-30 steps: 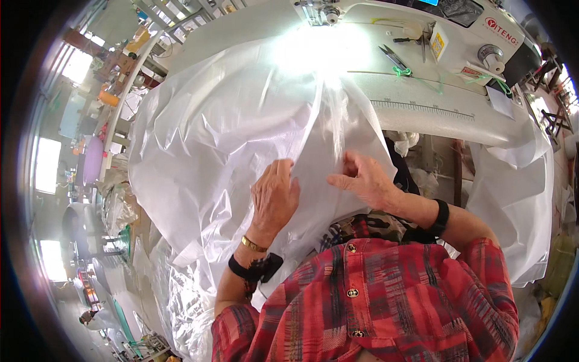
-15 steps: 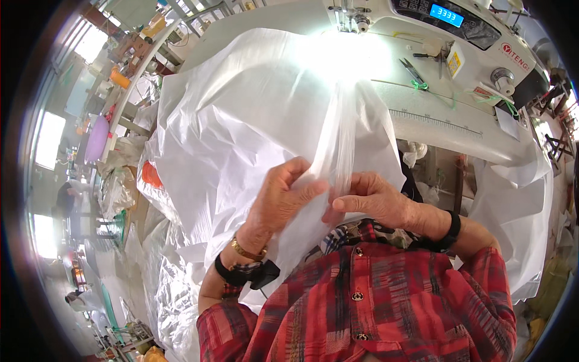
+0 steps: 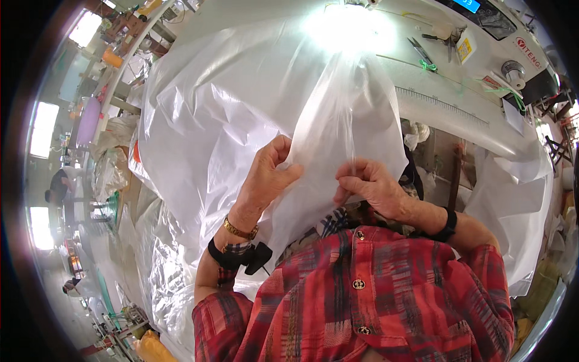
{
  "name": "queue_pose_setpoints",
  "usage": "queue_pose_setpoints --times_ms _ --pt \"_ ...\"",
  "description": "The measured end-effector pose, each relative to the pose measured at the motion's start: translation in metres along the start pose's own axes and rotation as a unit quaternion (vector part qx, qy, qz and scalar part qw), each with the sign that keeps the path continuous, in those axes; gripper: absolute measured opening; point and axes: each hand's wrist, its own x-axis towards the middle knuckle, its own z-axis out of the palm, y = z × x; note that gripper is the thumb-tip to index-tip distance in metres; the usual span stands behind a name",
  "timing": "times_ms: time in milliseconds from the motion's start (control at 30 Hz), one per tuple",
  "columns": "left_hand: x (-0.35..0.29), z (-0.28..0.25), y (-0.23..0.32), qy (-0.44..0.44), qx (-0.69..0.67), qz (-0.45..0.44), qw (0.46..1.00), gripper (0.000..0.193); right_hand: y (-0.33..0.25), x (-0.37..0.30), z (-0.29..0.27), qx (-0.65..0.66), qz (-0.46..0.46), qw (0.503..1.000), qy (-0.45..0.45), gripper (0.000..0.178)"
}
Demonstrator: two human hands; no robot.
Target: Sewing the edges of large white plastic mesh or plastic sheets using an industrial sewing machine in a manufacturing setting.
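White sheet point(image 3: 371, 108) spreads from the lamp glare point(image 3: 350, 29) at top centre down toward your checked shirt point(image 3: 410, 277). Your right hand point(image 3: 373, 187), centre of frame, has thumb and fingertips narrowed on the sheet's middle fold. Your left hand point(image 3: 265, 178), left of centre, curls at the sheet; can't tell whether it pinches. Probably best: light, even tension from both sides, fold straight, creases smoothed out. Scissors point(image 3: 422, 53), upper right, lie well apart from your hands.
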Motion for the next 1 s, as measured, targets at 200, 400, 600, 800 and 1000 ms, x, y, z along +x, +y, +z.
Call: queue_pose_setpoints --times_ms 200,400,600,800,1000 --pt "-0.004 0.01 -0.016 0.072 0.176 0.055 0.98 0.018 -0.025 -0.009 0.024 -0.148 -0.054 0.987 0.014 0.01" --pt "-0.024 0.025 0.032 0.082 0.32 0.182 0.926 0.007 -0.057 -0.007 0.041 -0.355 -0.191 0.915 0.0 0.015" --pt "-0.025 0.021 0.011 0.018 0.146 0.092 0.985 0.007 -0.051 0.01 0.048 -0.494 -0.193 0.847 -0.044 0.021" --pt "-0.028 0.027 0.009 0.045 0.06 0.042 0.996 0.02 -0.032 0.007 0.054 -0.492 -0.229 0.835 -0.091 0.019" --pt "-0.022 0.026 0.016 0.036 0.016 0.017 0.999 0.018 -0.034 0.004 0.047 -0.546 -0.274 0.774 -0.165 0.017"
